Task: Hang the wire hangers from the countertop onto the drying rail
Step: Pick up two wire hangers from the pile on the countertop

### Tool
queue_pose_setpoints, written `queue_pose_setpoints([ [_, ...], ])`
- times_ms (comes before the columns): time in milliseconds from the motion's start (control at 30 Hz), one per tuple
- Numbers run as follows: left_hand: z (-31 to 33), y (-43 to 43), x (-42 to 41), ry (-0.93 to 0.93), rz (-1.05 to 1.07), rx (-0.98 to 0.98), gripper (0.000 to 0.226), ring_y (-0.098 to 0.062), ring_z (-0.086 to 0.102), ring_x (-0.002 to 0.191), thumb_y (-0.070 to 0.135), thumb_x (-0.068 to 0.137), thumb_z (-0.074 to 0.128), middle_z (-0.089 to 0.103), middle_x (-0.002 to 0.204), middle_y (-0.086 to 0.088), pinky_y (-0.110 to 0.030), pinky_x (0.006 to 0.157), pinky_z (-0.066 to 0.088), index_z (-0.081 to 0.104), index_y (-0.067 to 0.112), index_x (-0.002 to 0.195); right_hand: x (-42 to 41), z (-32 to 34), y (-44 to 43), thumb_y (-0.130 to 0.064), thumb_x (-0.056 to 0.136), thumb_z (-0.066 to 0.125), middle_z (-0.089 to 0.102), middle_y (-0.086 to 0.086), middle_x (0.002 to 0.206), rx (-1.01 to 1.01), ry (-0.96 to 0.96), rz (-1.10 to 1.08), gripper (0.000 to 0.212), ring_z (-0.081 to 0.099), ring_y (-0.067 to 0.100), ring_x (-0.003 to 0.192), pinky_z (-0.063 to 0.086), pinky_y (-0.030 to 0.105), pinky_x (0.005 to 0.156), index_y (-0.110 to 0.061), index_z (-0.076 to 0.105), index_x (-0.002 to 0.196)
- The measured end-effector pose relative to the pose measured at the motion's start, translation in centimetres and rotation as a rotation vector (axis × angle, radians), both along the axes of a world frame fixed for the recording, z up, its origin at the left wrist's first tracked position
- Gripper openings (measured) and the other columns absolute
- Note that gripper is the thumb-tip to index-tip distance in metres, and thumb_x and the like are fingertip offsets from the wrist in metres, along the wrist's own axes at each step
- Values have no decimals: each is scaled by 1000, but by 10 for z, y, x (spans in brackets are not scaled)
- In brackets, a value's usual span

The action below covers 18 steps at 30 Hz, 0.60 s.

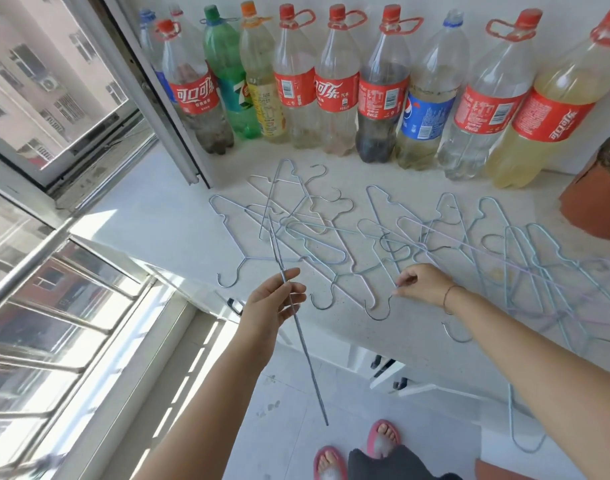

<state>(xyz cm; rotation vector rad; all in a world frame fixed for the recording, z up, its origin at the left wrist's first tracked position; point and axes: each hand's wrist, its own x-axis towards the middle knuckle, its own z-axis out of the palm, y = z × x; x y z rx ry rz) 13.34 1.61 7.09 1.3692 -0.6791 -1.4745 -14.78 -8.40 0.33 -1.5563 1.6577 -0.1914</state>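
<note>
Hanger between pinched right fingers

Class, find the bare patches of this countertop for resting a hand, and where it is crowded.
Bare: white countertop between grey window frame and silver wire hangers; the strip before the plastic bottles. Crowded: hanger pile, middle to right.
</note>
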Motion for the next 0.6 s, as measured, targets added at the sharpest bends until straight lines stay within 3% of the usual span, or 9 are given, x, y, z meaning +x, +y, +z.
queue_pose_setpoints([
  [200, 5, 13, 12, 0, -25, -22, 28, -13, 64, 77, 7, 95, 46, 68, 79, 4, -26, 75, 45, 68, 20, 107, 12, 32, 14, -8, 84, 63, 66, 8, 80, 110, -467, -153, 15, 58, 12, 69, 46, 15, 66, -4, 59, 98],
  [267, 7, 18, 15, -1, -32, -39, 27, -13, 63, 77, 8, 95, 46, 67, 79, 4, -25, 74, 45, 67, 19, 107, 20, 45, 21, -5, 87, 57, 64, 8, 76, 111, -594, -194, 5, 55, 15, 68, 43, 19, 65, -4, 59, 91],
  [433, 16, 35, 26, -7, -15, -66, 27, -15, 63, 79, 10, 96, 46, 66, 83, 1, -26, 76, 45, 67, 19, 110, 49, 81, 39, -3, 89, 53, 66, 0, 70, 123, -882, -258, 12, 59, 9, 63, 49, 19, 67, -11, 62, 89],
  [600, 35, 64, 40, -25, 90, -101, 26, -15, 61, 77, 17, 98, 44, 66, 81, 1, -28, 75, 44, 69, 18, 107, 86, 113, 60, -2, 89, 50, 67, 1, 70, 208, -1051, -152, 15, 63, 10, 61, 53, 18, 66, -8, 63, 93],
])
